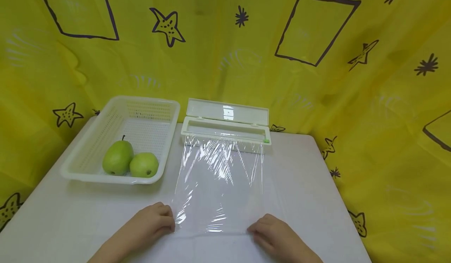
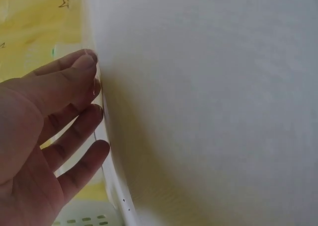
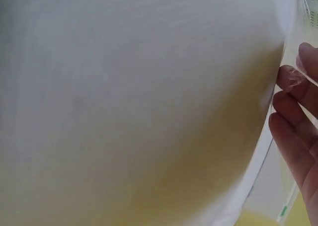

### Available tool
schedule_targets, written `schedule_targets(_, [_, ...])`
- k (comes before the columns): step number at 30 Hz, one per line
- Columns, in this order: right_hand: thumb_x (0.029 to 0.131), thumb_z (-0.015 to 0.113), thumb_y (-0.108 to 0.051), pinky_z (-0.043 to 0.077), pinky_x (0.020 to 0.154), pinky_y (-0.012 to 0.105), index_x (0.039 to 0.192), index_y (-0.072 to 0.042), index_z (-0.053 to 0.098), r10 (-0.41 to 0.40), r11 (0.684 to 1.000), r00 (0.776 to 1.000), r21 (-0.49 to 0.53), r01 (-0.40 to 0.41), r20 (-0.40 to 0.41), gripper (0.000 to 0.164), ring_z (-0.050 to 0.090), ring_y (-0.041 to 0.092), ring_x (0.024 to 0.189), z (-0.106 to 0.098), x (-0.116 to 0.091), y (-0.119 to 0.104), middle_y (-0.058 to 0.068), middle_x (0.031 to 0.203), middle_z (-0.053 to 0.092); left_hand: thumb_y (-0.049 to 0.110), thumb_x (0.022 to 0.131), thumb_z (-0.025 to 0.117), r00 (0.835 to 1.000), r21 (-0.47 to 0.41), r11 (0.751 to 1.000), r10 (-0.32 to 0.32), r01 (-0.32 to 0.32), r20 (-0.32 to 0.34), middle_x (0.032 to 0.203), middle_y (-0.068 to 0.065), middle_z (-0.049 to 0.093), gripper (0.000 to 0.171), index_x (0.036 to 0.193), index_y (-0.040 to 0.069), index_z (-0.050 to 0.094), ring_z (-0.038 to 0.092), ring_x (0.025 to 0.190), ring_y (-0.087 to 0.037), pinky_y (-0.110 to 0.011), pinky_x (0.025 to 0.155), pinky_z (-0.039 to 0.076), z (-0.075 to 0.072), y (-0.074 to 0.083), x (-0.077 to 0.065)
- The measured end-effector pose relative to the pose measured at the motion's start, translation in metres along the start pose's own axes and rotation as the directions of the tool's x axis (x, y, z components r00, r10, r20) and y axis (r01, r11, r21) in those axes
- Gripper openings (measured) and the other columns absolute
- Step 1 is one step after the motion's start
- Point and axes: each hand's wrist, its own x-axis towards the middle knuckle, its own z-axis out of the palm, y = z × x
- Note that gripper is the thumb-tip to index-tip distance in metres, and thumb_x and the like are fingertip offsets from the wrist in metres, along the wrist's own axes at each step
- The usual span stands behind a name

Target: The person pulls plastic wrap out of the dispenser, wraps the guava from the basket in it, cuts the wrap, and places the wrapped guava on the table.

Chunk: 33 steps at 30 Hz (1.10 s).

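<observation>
A sheet of clear plastic wrap (image 1: 220,192) stretches from a white wrap dispenser (image 1: 225,141) toward the near side of the table. My left hand (image 1: 155,220) pinches the sheet's near left corner between thumb and fingers. At the near right corner my right hand (image 1: 276,235) pinches the film in the same way. In the left wrist view the left thumb and index finger (image 2: 83,62) meet on the film, the other fingers spread apart. Crumpled film shows at the right fingertips (image 3: 288,79) in the right wrist view. The dispenser's lid (image 1: 211,111) stands raised, with a green cutter piece (image 1: 266,141) at its right end.
A white plastic basket (image 1: 75,165) stands at the left of the white-covered table (image 1: 306,192). Inside it lie a green fruit with a stem (image 1: 118,157) and a rounder green fruit (image 1: 144,164). A yellow patterned curtain (image 1: 211,59) hangs behind and around the table.
</observation>
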Motion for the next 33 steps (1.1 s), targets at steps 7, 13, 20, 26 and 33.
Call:
schedule_targets(7, [0.083,0.078,-0.02,0.049,0.081,0.021,0.1,-0.026,0.074,-0.108,0.986,0.99,-0.134,0.095,-0.091,0.018,0.055,0.002,0.091,0.001,0.005,-0.004,-0.019,0.096,0.063,0.019,0.073,0.084,1.0,0.075,0.997,0.018,-0.019,0.016,0.085,0.018,0.056,0.021,0.081,0.028,0.066,0.048,0.077,-0.004,-0.016,0.067,0.041,0.002,-0.001,0.007])
schedule_targets(13, [0.079,0.08,-0.02,0.044,0.084,0.018,0.098,-0.025,0.073,-0.154,0.979,0.981,-0.151,0.135,-0.121,0.021,0.054,0.004,0.093,0.001,0.01,-0.004,-0.017,0.095,0.061,0.019,0.073,0.083,0.999,0.118,0.993,0.017,-0.021,0.036,0.087,0.017,0.058,0.024,0.09,0.026,0.067,0.052,0.082,-0.008,-0.024,0.071,0.046,0.001,-0.004,0.011])
schedule_targets(20, [0.077,0.082,-0.02,0.048,0.079,0.023,0.098,-0.025,0.072,-0.148,0.978,0.981,-0.167,0.126,-0.127,0.023,0.053,0.006,0.091,0.0,0.012,0.0,-0.015,0.096,0.059,0.018,0.073,0.083,0.999,0.083,0.996,0.021,-0.024,0.036,0.094,0.012,0.057,0.02,0.083,0.026,0.068,0.049,0.09,-0.01,-0.026,0.081,0.045,0.002,-0.005,0.015])
schedule_targets(26, [0.078,0.082,-0.023,0.05,0.079,0.025,0.11,-0.022,0.071,-0.124,0.979,0.985,-0.174,0.102,-0.12,0.034,0.055,0.006,0.093,-0.002,0.015,0.003,-0.014,0.103,0.061,0.018,0.074,0.082,0.999,0.069,0.998,-0.001,-0.002,0.042,0.095,0.012,0.058,0.02,0.087,0.025,0.069,0.05,0.091,-0.01,-0.027,0.081,0.046,0.001,-0.005,0.017])
schedule_targets(33, [0.078,0.082,-0.023,0.051,0.078,0.025,0.108,-0.022,0.071,-0.123,0.979,0.984,-0.177,0.099,-0.131,0.031,0.054,0.007,0.092,-0.004,0.018,0.006,-0.013,0.104,0.062,0.018,0.075,0.082,0.999,0.088,0.996,-0.032,0.03,0.023,0.097,0.013,0.062,0.035,0.107,0.021,0.068,0.053,0.094,-0.011,-0.028,0.083,0.048,-0.002,-0.005,0.019])
